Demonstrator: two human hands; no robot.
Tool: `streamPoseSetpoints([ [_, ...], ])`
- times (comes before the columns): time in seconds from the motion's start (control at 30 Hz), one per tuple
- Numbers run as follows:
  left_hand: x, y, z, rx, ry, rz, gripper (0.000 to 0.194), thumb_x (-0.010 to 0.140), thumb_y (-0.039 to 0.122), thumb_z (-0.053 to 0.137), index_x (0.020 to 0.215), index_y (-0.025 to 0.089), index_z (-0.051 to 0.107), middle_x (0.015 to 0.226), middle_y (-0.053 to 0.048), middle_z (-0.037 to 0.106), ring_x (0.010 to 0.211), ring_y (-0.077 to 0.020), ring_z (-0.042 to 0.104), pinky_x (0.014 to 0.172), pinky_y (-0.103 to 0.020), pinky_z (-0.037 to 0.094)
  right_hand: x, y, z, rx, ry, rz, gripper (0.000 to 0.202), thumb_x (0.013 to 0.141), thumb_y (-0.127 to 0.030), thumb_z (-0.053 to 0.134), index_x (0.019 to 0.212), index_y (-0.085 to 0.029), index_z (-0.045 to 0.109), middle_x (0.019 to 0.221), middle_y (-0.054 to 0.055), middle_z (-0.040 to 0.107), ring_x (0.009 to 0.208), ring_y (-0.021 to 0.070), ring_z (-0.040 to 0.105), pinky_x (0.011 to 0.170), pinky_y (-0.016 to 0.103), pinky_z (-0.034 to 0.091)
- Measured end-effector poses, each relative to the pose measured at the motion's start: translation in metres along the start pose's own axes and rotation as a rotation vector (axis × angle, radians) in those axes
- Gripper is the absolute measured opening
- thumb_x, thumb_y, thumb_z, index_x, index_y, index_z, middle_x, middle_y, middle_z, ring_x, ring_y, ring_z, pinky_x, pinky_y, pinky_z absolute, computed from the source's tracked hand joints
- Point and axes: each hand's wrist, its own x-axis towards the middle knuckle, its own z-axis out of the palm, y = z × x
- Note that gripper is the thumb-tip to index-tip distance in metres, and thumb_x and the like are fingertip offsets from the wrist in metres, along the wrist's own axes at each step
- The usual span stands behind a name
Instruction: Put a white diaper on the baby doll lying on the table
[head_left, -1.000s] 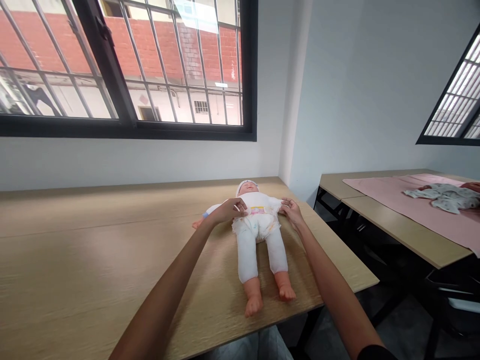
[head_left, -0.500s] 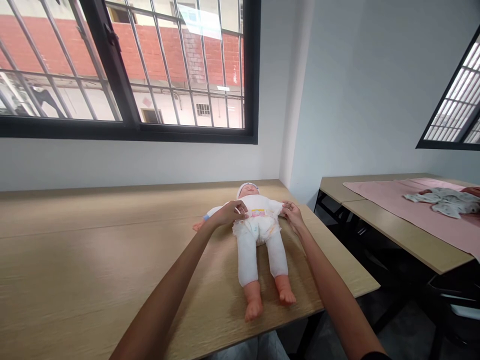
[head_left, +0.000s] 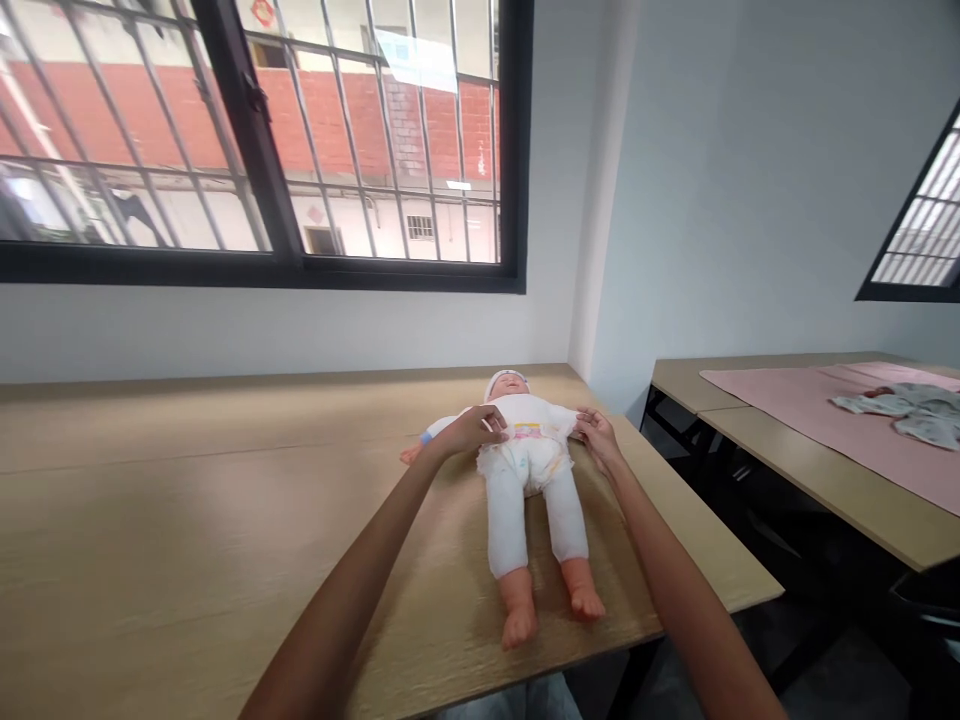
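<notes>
The window (head_left: 272, 170) glows brightly, the table (head_left: 225, 530) carries soft sheen and shadows, and the view's edges look smeared.

The bare right hand (head_left: 598, 434) hides one arm's end on the white-clad plastic doll (head_left: 529, 462); well right of the doll, a crumpled pale cloth garment (head_left: 930, 400) is cut off.

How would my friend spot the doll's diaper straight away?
Find the wooden table below the big window. A doll lies on its back there. The diaper wraps its hips, with ruffled edges and a pink-and-yellow waistband, unlike the plain white legs.
</notes>
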Motion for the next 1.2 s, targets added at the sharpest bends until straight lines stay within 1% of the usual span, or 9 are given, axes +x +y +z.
streamPoseSetpoints([
  [0.1, 0.001, -0.004, 0.002, -0.027, -0.002, -0.018, 0.03, 0.066, 0.041, 0.066, 0.082, 0.018, 0.058, 0.079, -0.002, 0.059, 0.071, -0.0158, 0.057, 0.056, -0.025, 0.046, 0.001, 0.002, -0.002, 0.02, -0.002, 0.015, 0.033, 0.052, -0.015, 0.069, 0.084, -0.02, 0.06, 0.076, -0.002, 0.06, 0.063, 0.0087, 0.056, 0.054, 0.019, 0.046],
  [0.23, 0.0, -0.006, 0.002, -0.034, -0.032, -0.036, 0.029, 0.066, 0.041, 0.067, 0.084, 0.019, 0.058, 0.083, -0.002, 0.061, 0.074, -0.0156, 0.058, 0.057, -0.024, 0.046, 0.003, 0.003, -0.004, 0.056, 0.025, 0.012, 0.033, 0.054, -0.017, 0.072, 0.085, -0.019, 0.062, 0.075, -0.002, 0.061, 0.06, 0.0077, 0.056, 0.052, 0.018, 0.047],
  [0.33, 0.0, -0.006, 0.002, -0.017, -0.02, -0.031, 0.029, 0.067, 0.04, 0.065, 0.084, 0.019, 0.058, 0.086, -0.002, 0.061, 0.076, -0.0161, 0.059, 0.058, -0.024, 0.046, 0.004, 0.003, -0.004, 0.071, 0.033, 0.02, 0.033, 0.053, -0.016, 0.075, 0.083, -0.019, 0.062, 0.073, -0.002, 0.062, 0.06, 0.0075, 0.056, 0.053, 0.018, 0.047],
  [0.53, 0.0, -0.003, 0.0, 0.016, -0.001, -0.014, 0.026, 0.067, 0.037, 0.064, 0.084, 0.018, 0.059, 0.089, -0.004, 0.062, 0.081, -0.0185, 0.058, 0.061, -0.026, 0.045, 0.003, 0.011, -0.003, 0.015, -0.104, 0.071, 0.041, 0.053, -0.015, 0.075, 0.092, -0.019, 0.064, 0.09, 0.0, 0.065, 0.066, 0.0078, 0.058, 0.063, 0.021, 0.051],
  [0.67, -0.001, 0.001, -0.001, 0.032, 0.004, 0.01, 0.026, 0.068, 0.04, 0.064, 0.081, 0.018, 0.058, 0.083, -0.003, 0.062, 0.077, -0.0178, 0.058, 0.06, -0.026, 0.044, -0.001, 0.009, 0.0, -0.04, -0.13, 0.044, 0.043, 0.051, -0.012, 0.072, 0.093, -0.019, 0.064, 0.091, 0.001, 0.065, 0.073, 0.0099, 0.06, 0.066, 0.021, 0.05],
  [0.9, 0.002, -0.006, 0.002, -0.011, -0.008, -0.009, 0.028, 0.066, 0.039, 0.066, 0.083, 0.018, 0.058, 0.085, -0.003, 0.06, 0.075, -0.0164, 0.058, 0.057, -0.025, 0.045, 0.0, 0.005, -0.001, 0.016, -0.088, 0.034, 0.041, 0.05, -0.013, 0.073, 0.089, -0.02, 0.063, 0.084, -0.002, 0.061, 0.064, 0.0084, 0.056, 0.059, 0.022, 0.05],
  [1.0, 0.004, -0.01, 0.003, -0.058, -0.019, -0.008, 0.03, 0.065, 0.039, 0.067, 0.083, 0.017, 0.058, 0.086, -0.003, 0.059, 0.073, -0.0153, 0.058, 0.055, -0.024, 0.045, 0.003, 0.006, -0.003, 0.033, -0.061, 0.024, 0.042, 0.048, -0.012, 0.073, 0.088, -0.02, 0.064, 0.081, -0.003, 0.06, 0.063, 0.0072, 0.055, 0.055, 0.019, 0.048],
  [1.1, 0.004, -0.011, 0.003, -0.056, -0.016, -0.026, 0.03, 0.065, 0.039, 0.068, 0.083, 0.017, 0.058, 0.084, -0.003, 0.059, 0.071, -0.0147, 0.057, 0.054, -0.023, 0.044, 0.002, 0.003, -0.003, 0.05, -0.048, 0.023, 0.041, 0.047, -0.012, 0.072, 0.087, -0.019, 0.063, 0.08, -0.004, 0.058, 0.06, 0.0058, 0.053, 0.053, 0.017, 0.047],
  [1.2, 0.003, -0.009, 0.001, -0.028, -0.006, -0.016, 0.028, 0.067, 0.039, 0.066, 0.083, 0.018, 0.059, 0.084, -0.003, 0.06, 0.074, -0.0158, 0.058, 0.057, -0.024, 0.045, 0.0, 0.0, -0.001, 0.048, -0.042, 0.025, 0.04, 0.049, -0.015, 0.071, 0.088, -0.019, 0.063, 0.08, -0.003, 0.059, 0.06, 0.007, 0.054, 0.054, 0.019, 0.048],
])
